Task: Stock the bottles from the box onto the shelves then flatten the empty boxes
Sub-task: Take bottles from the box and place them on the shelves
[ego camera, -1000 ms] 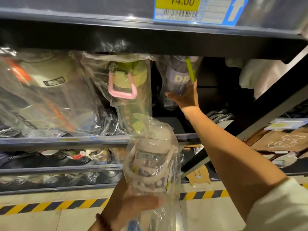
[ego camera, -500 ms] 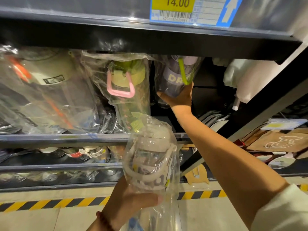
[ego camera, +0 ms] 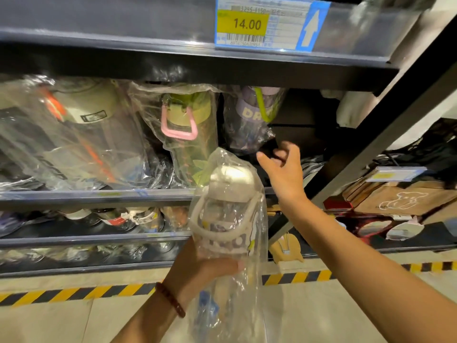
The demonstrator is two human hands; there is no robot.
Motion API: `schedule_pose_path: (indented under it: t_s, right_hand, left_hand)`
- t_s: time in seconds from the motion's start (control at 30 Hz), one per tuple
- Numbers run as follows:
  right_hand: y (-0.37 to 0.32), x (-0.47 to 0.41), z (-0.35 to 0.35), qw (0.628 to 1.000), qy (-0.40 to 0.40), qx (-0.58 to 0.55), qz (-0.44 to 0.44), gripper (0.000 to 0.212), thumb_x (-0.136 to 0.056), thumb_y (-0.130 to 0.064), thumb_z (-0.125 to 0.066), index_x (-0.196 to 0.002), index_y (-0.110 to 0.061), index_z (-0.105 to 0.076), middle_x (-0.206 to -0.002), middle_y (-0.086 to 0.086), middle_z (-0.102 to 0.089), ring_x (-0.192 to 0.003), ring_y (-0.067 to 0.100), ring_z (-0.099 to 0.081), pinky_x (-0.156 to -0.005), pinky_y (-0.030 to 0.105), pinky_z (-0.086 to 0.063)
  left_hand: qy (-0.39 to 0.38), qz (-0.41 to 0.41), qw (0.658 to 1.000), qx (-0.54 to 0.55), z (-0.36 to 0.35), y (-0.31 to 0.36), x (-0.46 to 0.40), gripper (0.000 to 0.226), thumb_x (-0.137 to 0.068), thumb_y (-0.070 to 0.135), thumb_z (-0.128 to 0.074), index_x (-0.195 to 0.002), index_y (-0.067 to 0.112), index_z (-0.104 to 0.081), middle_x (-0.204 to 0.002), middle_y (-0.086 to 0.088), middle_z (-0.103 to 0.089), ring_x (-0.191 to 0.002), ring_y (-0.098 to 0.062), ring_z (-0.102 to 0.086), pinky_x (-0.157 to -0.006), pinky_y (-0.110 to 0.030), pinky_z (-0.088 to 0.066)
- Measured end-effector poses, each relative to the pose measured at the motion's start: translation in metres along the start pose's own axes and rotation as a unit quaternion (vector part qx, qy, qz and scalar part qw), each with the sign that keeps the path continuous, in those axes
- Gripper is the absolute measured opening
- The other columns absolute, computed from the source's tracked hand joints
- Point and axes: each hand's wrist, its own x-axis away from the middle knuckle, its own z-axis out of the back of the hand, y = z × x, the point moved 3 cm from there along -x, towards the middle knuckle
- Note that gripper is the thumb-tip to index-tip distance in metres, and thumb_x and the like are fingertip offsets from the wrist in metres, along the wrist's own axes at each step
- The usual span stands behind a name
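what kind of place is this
Most likely a retail shop aisle. A price label reading 14.00 with a barcode sits on the shelf edge, bagged bottles line the shelf, and hazard-striped tape marks the floor.

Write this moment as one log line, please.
left hand: holds bagged white bottle | right hand: empty, below purple bottle | shelf: stocking continues
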Motion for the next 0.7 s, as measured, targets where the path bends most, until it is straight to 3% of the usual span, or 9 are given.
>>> schedule_pose_path:
  t_s: [0.13,0.2,0.27,0.37,0.47,0.53,0.6,0.63,0.7]
  right_hand:
    - [-0.016,0.061,0.021,0.995,-0.088,-0.005,-0.042,0.02,-0.094,-0.033,-0.053,-0.108,-0.02,-0.062,-0.099,-0.009,-0.065,-0.098,0.009,-0.063,-0.089,0.031,-0.051]
    - [-0.026,0.081,0.027,0.985,-0.156,-0.001,-0.08,0.02,-0.098,-0.03,-0.046,-0.1,-0.019,-0.062,-0.09,-0.008,-0.065,-0.092,0.012,-0.063,-0.089,0.037,-0.049]
    - [-0.035,0.097,0.031,0.973,-0.221,-0.011,-0.066,0.026,-0.092,-0.033,-0.051,-0.108,-0.017,-0.064,-0.095,-0.006,-0.068,-0.103,0.021,-0.064,-0.091,0.038,-0.051]
    - [-0.052,0.112,0.038,0.963,-0.264,-0.062,0.002,0.032,-0.078,-0.024,-0.065,-0.109,-0.03,-0.066,-0.101,-0.014,-0.072,-0.101,0.004,-0.066,-0.078,0.016,-0.052]
    - [-0.052,0.105,0.043,0.976,-0.209,-0.065,0.024,0.041,-0.069,-0.016,-0.077,-0.107,-0.03,-0.066,-0.104,-0.006,-0.073,-0.1,0.01,-0.067,-0.081,0.022,-0.055]
    - [-0.05,0.1,0.045,0.983,-0.165,-0.071,0.029,0.043,-0.063,-0.014,-0.081,-0.101,-0.028,-0.066,-0.099,-0.005,-0.074,-0.095,0.012,-0.069,-0.076,0.022,-0.056]
    - [-0.049,0.096,0.045,0.986,-0.147,-0.062,0.051,0.048,-0.06,-0.017,-0.082,-0.104,-0.026,-0.066,-0.1,-0.004,-0.073,-0.095,0.01,-0.069,-0.077,0.023,-0.055]
    - [-0.05,0.095,0.046,0.987,-0.136,-0.053,0.065,0.053,-0.058,-0.021,-0.084,-0.107,-0.025,-0.065,-0.102,-0.003,-0.073,-0.097,0.01,-0.068,-0.081,0.026,-0.055]
    - [-0.052,0.088,0.048,0.991,-0.097,-0.034,0.081,0.059,-0.059,-0.023,-0.086,-0.113,-0.024,-0.061,-0.104,-0.004,-0.071,-0.098,0.007,-0.067,-0.085,0.029,-0.055]
  left_hand:
    - [0.028,-0.098,0.991,0.091,-0.009,0.029,0.011,0.04,-0.053,-0.008,-0.08,-0.085,0.014,-0.075,-0.086,-0.007,-0.074,-0.082,-0.019,-0.071,-0.062,-0.024,-0.055]
    - [0.03,-0.113,0.986,0.121,-0.014,0.043,0.009,0.04,-0.056,-0.016,-0.077,-0.084,0.013,-0.073,-0.082,-0.006,-0.074,-0.077,-0.02,-0.07,-0.059,-0.024,-0.054]
    - [0.02,-0.135,0.986,0.098,-0.019,0.056,0.009,0.046,-0.052,-0.009,-0.077,-0.092,0.011,-0.069,-0.084,-0.005,-0.074,-0.08,-0.018,-0.07,-0.061,-0.026,-0.054]
    - [0.008,-0.135,0.99,0.03,-0.024,0.071,0.001,0.045,-0.058,-0.007,-0.079,-0.097,0.013,-0.066,-0.086,-0.001,-0.073,-0.084,-0.017,-0.07,-0.065,-0.024,-0.054]
    - [0.007,-0.122,0.985,-0.121,-0.027,0.081,-0.015,0.068,-0.057,0.023,-0.086,-0.117,0.015,-0.057,-0.105,0.002,-0.068,-0.099,-0.017,-0.066,-0.082,-0.029,-0.055]
    - [-0.003,-0.128,0.984,-0.124,-0.028,0.085,-0.021,0.064,-0.067,0.015,-0.083,-0.123,0.011,-0.053,-0.11,0.002,-0.067,-0.106,-0.015,-0.064,-0.086,-0.028,-0.053]
    - [-0.051,-0.148,0.986,-0.057,-0.03,0.088,-0.009,0.051,-0.07,0.004,-0.079,-0.116,0.012,-0.058,-0.103,0.006,-0.07,-0.099,-0.006,-0.066,-0.078,-0.016,-0.051]
    - [-0.042,-0.141,0.988,-0.035,-0.026,0.086,-0.001,0.054,-0.065,0.019,-0.084,-0.113,0.017,-0.06,-0.105,0.006,-0.07,-0.097,-0.006,-0.065,-0.075,-0.016,-0.05]
    - [0.071,-0.103,0.99,-0.064,-0.006,0.074,0.011,0.066,-0.053,0.053,-0.079,-0.109,0.024,-0.059,-0.112,0.006,-0.065,-0.099,-0.006,-0.062,-0.075,-0.019,-0.05]
